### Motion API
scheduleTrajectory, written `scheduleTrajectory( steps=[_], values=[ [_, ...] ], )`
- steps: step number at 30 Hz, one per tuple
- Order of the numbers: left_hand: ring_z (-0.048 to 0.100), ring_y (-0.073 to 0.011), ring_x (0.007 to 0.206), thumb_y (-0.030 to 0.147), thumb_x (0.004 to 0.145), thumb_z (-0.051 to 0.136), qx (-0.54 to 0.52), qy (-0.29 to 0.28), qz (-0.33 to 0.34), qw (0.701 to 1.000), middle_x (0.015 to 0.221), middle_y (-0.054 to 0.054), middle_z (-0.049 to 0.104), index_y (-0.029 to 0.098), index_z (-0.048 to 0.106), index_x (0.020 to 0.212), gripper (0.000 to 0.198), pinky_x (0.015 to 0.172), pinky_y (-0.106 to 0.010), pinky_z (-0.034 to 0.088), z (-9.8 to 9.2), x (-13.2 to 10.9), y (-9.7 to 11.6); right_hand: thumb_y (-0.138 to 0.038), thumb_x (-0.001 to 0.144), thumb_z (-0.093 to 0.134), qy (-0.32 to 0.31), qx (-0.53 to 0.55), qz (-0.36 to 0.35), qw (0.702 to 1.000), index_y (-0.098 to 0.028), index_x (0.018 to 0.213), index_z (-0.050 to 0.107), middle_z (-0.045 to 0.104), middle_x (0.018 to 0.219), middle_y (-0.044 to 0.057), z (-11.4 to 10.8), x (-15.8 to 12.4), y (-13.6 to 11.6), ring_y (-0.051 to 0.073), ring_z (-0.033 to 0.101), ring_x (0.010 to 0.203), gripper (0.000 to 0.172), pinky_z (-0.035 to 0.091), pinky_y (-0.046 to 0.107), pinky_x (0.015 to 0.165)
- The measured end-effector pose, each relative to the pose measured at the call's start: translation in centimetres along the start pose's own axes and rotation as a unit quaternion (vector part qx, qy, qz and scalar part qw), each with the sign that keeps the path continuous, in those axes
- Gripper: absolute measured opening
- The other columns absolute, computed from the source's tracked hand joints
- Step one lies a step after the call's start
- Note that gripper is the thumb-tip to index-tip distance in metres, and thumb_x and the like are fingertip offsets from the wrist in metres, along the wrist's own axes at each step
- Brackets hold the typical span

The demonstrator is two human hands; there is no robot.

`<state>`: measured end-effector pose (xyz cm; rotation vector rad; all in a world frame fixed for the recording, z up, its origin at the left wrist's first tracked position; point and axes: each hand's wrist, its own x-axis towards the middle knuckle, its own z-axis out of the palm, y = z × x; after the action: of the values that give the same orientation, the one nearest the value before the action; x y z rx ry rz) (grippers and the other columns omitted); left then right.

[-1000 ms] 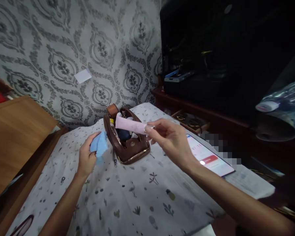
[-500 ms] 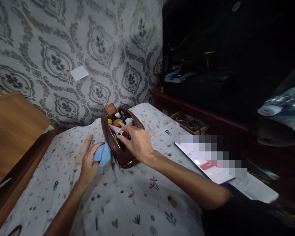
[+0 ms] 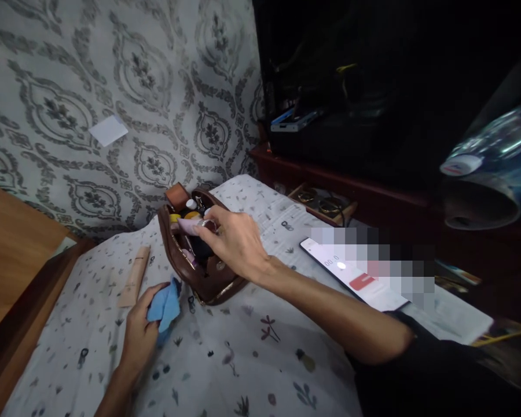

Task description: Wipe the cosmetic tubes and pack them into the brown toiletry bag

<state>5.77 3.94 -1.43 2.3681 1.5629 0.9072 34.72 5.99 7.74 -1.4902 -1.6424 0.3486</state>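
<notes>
The brown zip bag stands unzipped on the patterned sheet, with several small containers inside, one with a white cap. My right hand reaches over its opening, thumb and fingers pinched on the shiny end of a pale pink tube. The rest of that tube points left across the bag's mouth. My left hand, to the left of the bag, grips a crumpled blue cloth. Beyond it a beige tube lies on the sheet.
On the right lies a phone with a lit screen, partly blurred out. A clear plastic bottle juts in at the far right, near a large black screen. Wooden furniture borders the left; patterned wallpaper rises behind.
My right hand has lifted slightly with the pink tube, which now shows more above the bag's contents. My left hand has drawn away from the bag with the cloth. The view has shifted.
</notes>
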Motion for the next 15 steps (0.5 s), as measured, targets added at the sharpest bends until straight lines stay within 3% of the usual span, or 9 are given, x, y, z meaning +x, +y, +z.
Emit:
scheduleTrajectory(
  steps=[5, 9, 15],
  values=[
    [0.069, -0.0278, 0.11, 0.018, 0.058, 0.041, 0.004, 0.016, -0.04, 0.999, 0.115, -0.007, 0.076, 0.018, 0.07, 0.112, 0.062, 0.097, -0.04, 0.053, 0.7, -1.3, -2.2, -0.05, 0.095, 0.056, -0.013, 0.008, -0.001, 1.0, -0.021, 0.097, 0.068, 0.07, 0.072, 0.001, -0.4, 0.0, 0.0, 0.019, 0.066, 0.07, 0.032, 0.031, 0.026, 0.059],
    [0.07, -0.0271, 0.107, 0.021, 0.059, 0.041, -0.014, 0.014, -0.063, 0.998, 0.112, -0.007, 0.077, 0.017, 0.072, 0.109, 0.059, 0.095, -0.037, 0.054, 1.2, -1.4, -2.8, -0.051, 0.097, 0.053, -0.034, -0.026, -0.008, 0.999, -0.021, 0.106, 0.067, 0.074, 0.082, 0.003, -0.2, -0.3, -0.3, 0.021, 0.069, 0.078, 0.034, 0.035, 0.027, 0.062],
    [0.071, -0.0268, 0.101, 0.022, 0.057, 0.042, -0.047, 0.01, -0.064, 0.997, 0.106, -0.006, 0.077, 0.017, 0.072, 0.107, 0.059, 0.091, -0.035, 0.056, 1.3, -1.1, -2.5, -0.038, 0.102, 0.045, -0.136, -0.13, -0.087, 0.978, -0.019, 0.1, 0.072, 0.075, 0.095, 0.01, 0.1, -0.5, -1.3, 0.025, 0.071, 0.092, 0.033, 0.047, 0.031, 0.069]
  ],
)
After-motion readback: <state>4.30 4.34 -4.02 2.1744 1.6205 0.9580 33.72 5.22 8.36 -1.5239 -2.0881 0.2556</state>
